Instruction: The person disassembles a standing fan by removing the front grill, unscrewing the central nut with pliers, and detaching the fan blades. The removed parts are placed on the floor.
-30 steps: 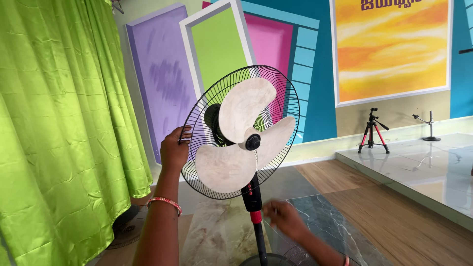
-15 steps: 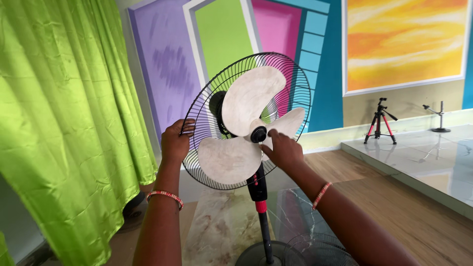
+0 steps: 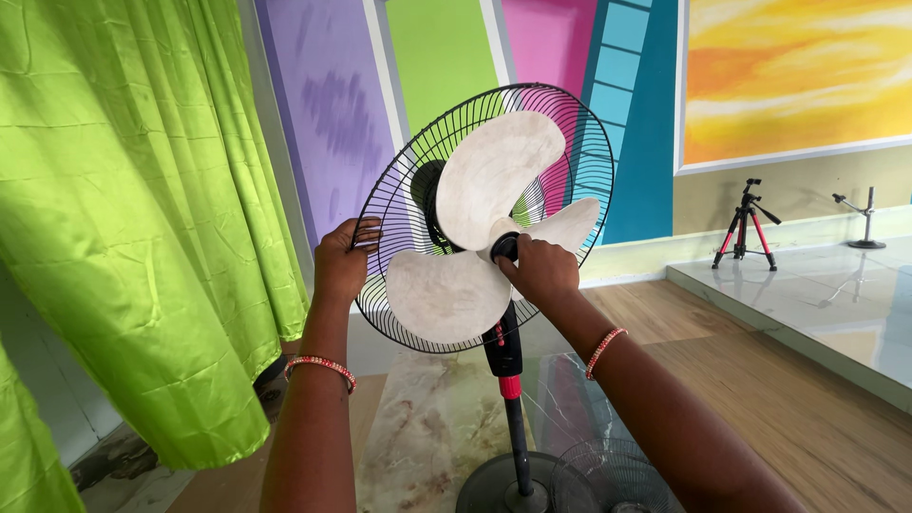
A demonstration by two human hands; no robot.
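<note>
Curtain [image 3: 142, 218]: green, hanging at 9 o'clock of the fan, well apart from both hands.
Left hand [image 3: 340, 266]: closed on the grille rim at its 9 o'clock edge, fingers hooked over the wire.
Grille [image 3: 418, 180]: black wire rear guard, tilted slightly back; front guard absent from the head.
Blades [image 3: 494, 176]: three, white, dusty, exposed; one at 12 o'clock, one at 3, one at 7.
Cap [image 3: 506, 247]: black knob at the hub centre, touching the right fingertips.
Right hand [image 3: 541, 271]: fingers pinched narrow around the cap, palm below it at 5 o'clock.
Pole [image 3: 513, 399]: black with a red collar, upright, down to a round base [image 3: 494, 494].
Loose guard [image 3: 613, 475]: wire disc on the floor at 3 o'clock of the base, just beside it.
Tripod [image 3: 747, 223]: red and black, far right, on the raised platform.
Handling note: judged best to keep the rim braced firmly so the head does not swing, hold a blade from spinning, and turn the cap squarely on its axis with fingertips only, clear of blade edges.
</note>
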